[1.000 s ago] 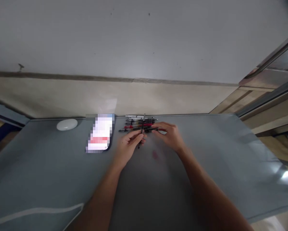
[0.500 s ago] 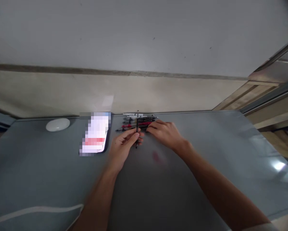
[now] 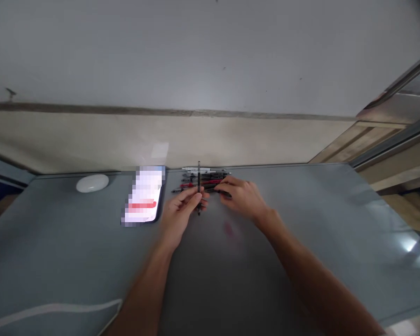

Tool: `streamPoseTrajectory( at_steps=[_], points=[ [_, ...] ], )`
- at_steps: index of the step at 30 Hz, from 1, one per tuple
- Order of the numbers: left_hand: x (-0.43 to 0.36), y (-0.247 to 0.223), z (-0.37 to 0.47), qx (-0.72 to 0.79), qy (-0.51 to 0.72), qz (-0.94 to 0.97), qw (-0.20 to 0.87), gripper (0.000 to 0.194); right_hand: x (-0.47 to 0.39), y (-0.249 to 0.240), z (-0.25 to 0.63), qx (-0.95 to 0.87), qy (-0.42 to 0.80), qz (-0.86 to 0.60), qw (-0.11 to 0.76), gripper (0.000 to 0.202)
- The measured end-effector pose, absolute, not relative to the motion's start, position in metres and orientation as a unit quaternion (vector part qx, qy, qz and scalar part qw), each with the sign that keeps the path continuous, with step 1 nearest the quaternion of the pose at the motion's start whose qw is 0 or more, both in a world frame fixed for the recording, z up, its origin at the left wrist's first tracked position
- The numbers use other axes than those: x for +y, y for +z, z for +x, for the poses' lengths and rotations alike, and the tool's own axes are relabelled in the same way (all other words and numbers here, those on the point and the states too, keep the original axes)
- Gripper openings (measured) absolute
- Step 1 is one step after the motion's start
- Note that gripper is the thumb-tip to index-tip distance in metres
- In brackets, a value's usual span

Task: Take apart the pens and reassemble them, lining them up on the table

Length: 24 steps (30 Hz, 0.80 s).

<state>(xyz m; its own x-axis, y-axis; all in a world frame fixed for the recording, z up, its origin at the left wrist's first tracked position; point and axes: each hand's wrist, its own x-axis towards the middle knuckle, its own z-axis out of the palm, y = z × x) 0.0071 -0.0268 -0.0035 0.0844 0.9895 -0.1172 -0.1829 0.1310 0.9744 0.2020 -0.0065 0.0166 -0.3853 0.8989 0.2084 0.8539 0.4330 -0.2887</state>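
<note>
Several pens [image 3: 206, 171], white, black and red, lie side by side near the wall at the back of the grey table. My left hand [image 3: 185, 205] holds a dark pen [image 3: 199, 175] between thumb and fingers, its tip pointing away from me, in front of the pens. At the right end of the row, my right hand [image 3: 239, 193] has its thumb and fingers pinched on the end of a black pen that lies nearest me. The fingers hide part of that pen.
A lit phone [image 3: 145, 196] lies left of the pens, and a white oval object [image 3: 92, 183] is farther left. A white cable [image 3: 55, 308] crosses the lower left of the table [image 3: 73, 261]. The wall [image 3: 231, 140] stands behind.
The view has shifted slightly. My right hand's fingers have drawn a little toward me with the end of the black pen between them. My left hand still holds its pen.
</note>
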Motion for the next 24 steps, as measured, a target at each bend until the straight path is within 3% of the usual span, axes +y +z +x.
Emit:
streamPoseTrajectory(
  at_steps=[4, 10, 15, 24],
  points=[
    [-0.027, -0.006, 0.006, 0.447, 0.497, 0.429, 0.608, 0.029, -0.008, 0.008, 0.204, -0.760, 0.185, -0.530, 0.327, 0.026],
    [-0.030, -0.003, 0.007, 0.404, 0.492, 0.387, 0.667, 0.035, -0.011, -0.004, 0.203, -0.529, 0.512, -0.438, 0.516, 0.012],
    [-0.031, 0.003, 0.008, 0.377, 0.492, 0.354, 0.701, 0.042, -0.013, -0.016, 0.207, -0.414, 0.666, -0.309, 0.538, 0.017],
    [-0.030, 0.003, 0.006, 0.376, 0.483, 0.353, 0.708, 0.038, -0.009, -0.023, 0.210, -0.411, 0.708, -0.241, 0.522, 0.019]
  ],
)
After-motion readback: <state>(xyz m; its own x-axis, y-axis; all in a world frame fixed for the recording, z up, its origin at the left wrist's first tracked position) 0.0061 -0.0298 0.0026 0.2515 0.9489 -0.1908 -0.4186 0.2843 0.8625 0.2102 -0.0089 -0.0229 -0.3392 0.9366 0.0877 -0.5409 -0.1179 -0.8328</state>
